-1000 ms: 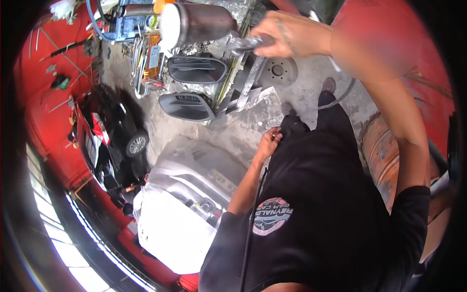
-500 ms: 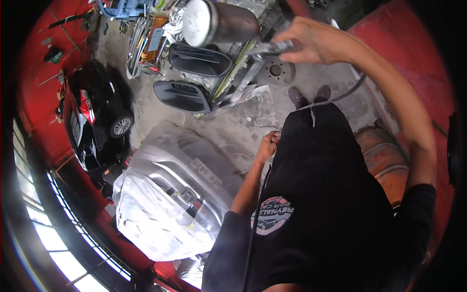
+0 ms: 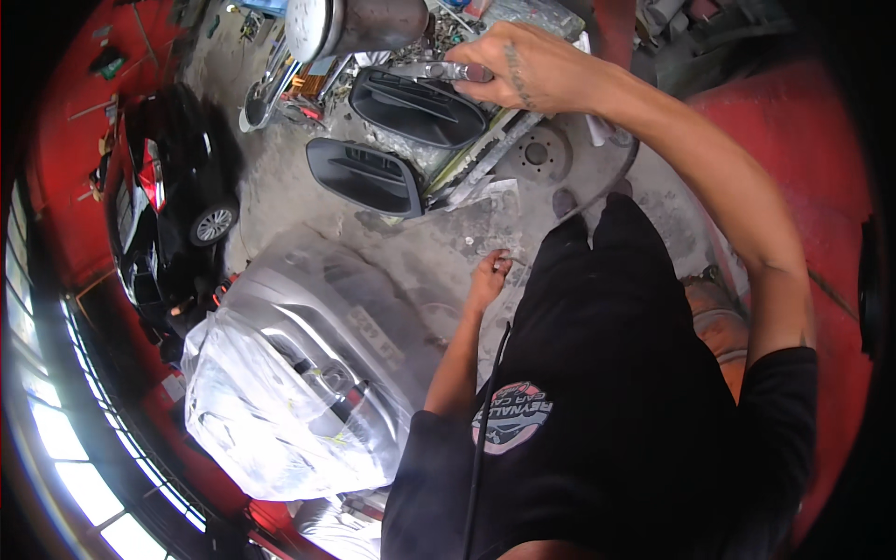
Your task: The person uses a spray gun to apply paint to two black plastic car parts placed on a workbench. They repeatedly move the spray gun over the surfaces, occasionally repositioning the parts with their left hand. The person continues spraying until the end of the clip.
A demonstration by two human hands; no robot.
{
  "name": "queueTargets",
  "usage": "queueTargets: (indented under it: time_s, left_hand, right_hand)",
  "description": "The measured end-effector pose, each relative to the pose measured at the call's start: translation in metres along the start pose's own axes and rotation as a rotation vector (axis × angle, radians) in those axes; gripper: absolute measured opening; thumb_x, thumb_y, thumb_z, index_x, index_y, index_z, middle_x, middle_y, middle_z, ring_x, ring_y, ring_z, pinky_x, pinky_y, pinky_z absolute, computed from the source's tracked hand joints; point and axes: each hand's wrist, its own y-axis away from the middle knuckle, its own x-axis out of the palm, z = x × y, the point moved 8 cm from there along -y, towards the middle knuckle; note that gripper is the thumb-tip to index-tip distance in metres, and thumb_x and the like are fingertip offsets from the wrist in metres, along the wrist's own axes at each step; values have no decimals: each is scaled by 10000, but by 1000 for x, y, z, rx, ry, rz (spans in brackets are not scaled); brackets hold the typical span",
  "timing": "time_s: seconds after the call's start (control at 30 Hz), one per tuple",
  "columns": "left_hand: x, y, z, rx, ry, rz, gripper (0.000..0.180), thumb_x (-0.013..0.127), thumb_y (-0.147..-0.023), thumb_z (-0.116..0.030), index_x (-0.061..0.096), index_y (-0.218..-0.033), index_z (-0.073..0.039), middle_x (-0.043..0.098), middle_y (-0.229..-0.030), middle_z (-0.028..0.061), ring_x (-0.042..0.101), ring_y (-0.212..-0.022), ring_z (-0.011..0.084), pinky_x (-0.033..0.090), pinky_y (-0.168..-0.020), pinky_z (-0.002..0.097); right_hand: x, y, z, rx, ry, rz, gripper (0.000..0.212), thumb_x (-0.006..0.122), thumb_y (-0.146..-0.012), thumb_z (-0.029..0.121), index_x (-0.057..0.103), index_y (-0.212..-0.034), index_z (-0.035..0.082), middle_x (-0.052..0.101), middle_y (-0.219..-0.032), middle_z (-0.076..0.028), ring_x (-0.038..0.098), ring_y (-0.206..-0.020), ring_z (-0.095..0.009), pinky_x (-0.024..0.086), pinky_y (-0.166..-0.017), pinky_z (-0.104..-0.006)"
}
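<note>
My right hand point(image 3: 527, 67) is wrapped round the handle of a spray gun point(image 3: 434, 72), held out at the top of the view. The gun's metal cup point(image 3: 359, 28) has a pale round end pointing left. Just below the gun lies a black plastic bumper grille trim point(image 3: 417, 107), and a second trim point(image 3: 364, 177) sits nearer to me. They appear apart from the gun. A grey air hose point(image 3: 621, 177) curves below my right wrist toward my legs. My left hand point(image 3: 490, 273) hangs low beside my left thigh, its fingers curled; whatever they hold is too small to make out.
A silver car point(image 3: 373, 308) partly wrapped in clear plastic sheeting point(image 3: 271, 411) stands at my left. Beyond it is a black car point(image 3: 173, 187). A round brake disc point(image 3: 539, 154) lies on the floor near my feet. An orange drum point(image 3: 719, 327) stands at my right.
My right hand has carried the spray gun left and slightly up, over the farther trim. My left hand has shifted slightly left. The whole view has moved a little.
</note>
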Motion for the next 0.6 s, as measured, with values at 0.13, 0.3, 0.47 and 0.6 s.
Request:
queueTargets:
  time_s: [0.13, 0.3, 0.47, 0.6]
  left_hand:
    - [20, 11, 0, -110, 139, -38, 345, 671, -965, -194, 645, -1258, -15, 704, -903, 163, 658, -814, 222, 522, -759, 359]
    - [49, 4, -30, -110, 206, -99, 338, 657, -984, -181, 639, -1279, -18, 692, -902, 96, 624, -821, 166, 509, -742, 325]
    - [86, -11, -94, -160, 337, -156, 351, 651, -987, -183, 632, -1291, -10, 710, -946, 128, 650, -855, 195, 516, -798, 330]
    - [94, -22, -155, -202, 355, -167, 358, 654, -986, -172, 628, -1304, -8, 712, -959, 129, 659, -878, 206, 518, -834, 333]
  right_hand:
    - [-4, -7, -8, -25, -19, 47, 399, 702, -921, 274, 683, -1198, -12, 683, -807, -201, 679, -814, -383, 523, -812, -429]
    - [-26, 11, -14, 15, -5, 356, 302, 667, -910, 241, 698, -1029, -35, 708, -844, -224, 705, -866, -403, 533, -835, -484]
    - [-20, -11, -18, -113, -1, 448, 313, 695, -889, 228, 694, -1058, -35, 672, -789, -240, 685, -805, -423, 537, -765, -483]
    - [-3, -61, -22, -259, 71, 268, 347, 696, -910, 242, 687, -1154, -4, 643, -720, -238, 669, -755, -418, 527, -751, -482]
